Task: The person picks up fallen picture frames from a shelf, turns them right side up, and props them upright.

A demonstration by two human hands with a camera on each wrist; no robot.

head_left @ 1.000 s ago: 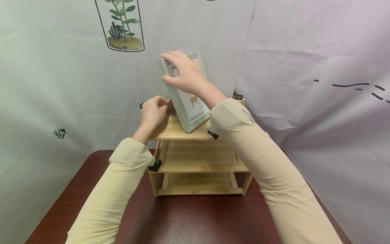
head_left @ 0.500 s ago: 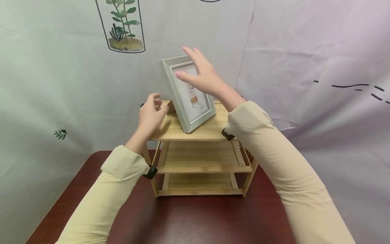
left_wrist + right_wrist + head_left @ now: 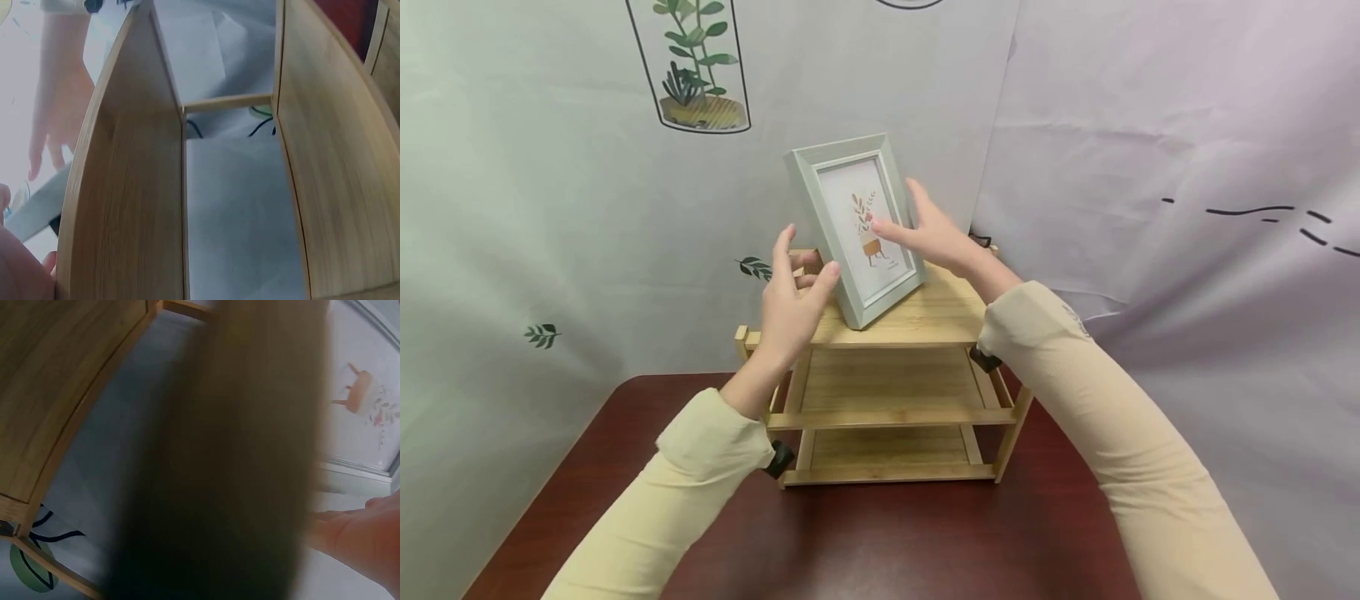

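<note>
A pale grey-green picture frame (image 3: pixel 868 225), showing a potted plant print, leans back on the top board of a wooden shelf rack (image 3: pixel 947 304). My left hand (image 3: pixel 792 304) is at the frame's lower left edge, fingers loosely bent and spread, partly hiding its brown back stand. At the right edge is my right hand (image 3: pixel 936 233), its thumb extended in front of the print and fingers beside the frame. Whether either hand touches the frame I cannot tell. In the right wrist view, my right hand (image 3: pixel 362 537) lies next to the frame (image 3: pixel 359 474); a blurred board covers the middle.
Two lower boards (image 3: pixel 887 383) of the rack sit beneath the top one. The rack stands on a dark red table (image 3: pixel 910 542). Behind it hangs a pale printed cloth (image 3: pixel 572 208). A dark looped item (image 3: pixel 981 240) shows at the rack's back right.
My right hand has come down from the frame's top to its right side, uncovering the print. My left hand has let go of the back stand and opened near the left edge.
</note>
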